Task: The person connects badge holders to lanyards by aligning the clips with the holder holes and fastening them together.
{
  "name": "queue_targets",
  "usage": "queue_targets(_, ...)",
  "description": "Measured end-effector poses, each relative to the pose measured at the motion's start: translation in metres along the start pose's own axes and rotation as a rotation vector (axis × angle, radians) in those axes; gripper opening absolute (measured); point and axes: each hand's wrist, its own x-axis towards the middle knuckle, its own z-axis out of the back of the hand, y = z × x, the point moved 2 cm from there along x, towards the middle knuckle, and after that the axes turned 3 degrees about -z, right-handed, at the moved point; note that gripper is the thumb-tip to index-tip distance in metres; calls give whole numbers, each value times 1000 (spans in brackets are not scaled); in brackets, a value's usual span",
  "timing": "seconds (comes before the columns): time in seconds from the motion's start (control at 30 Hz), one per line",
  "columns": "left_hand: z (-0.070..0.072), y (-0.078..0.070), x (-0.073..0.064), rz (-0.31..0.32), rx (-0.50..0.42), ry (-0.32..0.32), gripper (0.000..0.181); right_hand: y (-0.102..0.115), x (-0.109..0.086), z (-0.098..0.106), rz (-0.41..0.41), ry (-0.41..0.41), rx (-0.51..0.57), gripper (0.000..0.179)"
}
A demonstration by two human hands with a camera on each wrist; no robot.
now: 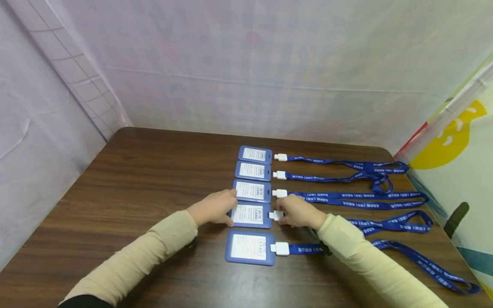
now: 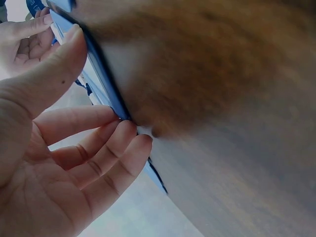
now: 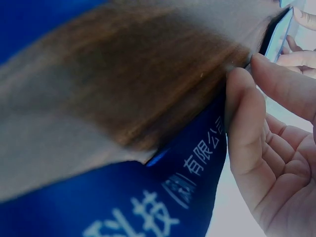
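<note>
Several blue ID card holders form a column on the brown table, each with a white-clipped blue lanyard to its right. My left hand (image 1: 217,207) holds the second-nearest card holder (image 1: 251,214) at its left end, thumb and fingertips spread along the rim in the left wrist view. Between thumb and index finger, my right hand (image 1: 299,211) pinches the white clip (image 1: 276,215) of that row's lanyard (image 1: 400,223). This clip meets the holder's right edge; whether it is hooked in, I cannot tell. The printed lanyard strap (image 3: 197,158) hangs beside my fingers in the right wrist view.
Nearest me lies a card holder (image 1: 250,248) whose clip (image 1: 280,248) touches its right edge. Farther back are other holders (image 1: 254,154), with clips (image 1: 280,157) a small gap away. Bare table (image 1: 154,171) spreads left. White sheeting (image 1: 246,64) hangs behind.
</note>
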Motion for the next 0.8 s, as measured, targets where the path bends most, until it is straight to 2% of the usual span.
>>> queue_targets(0.8,2,-2,2,10,28,28,40,1,3,0,-22,3,28,18)
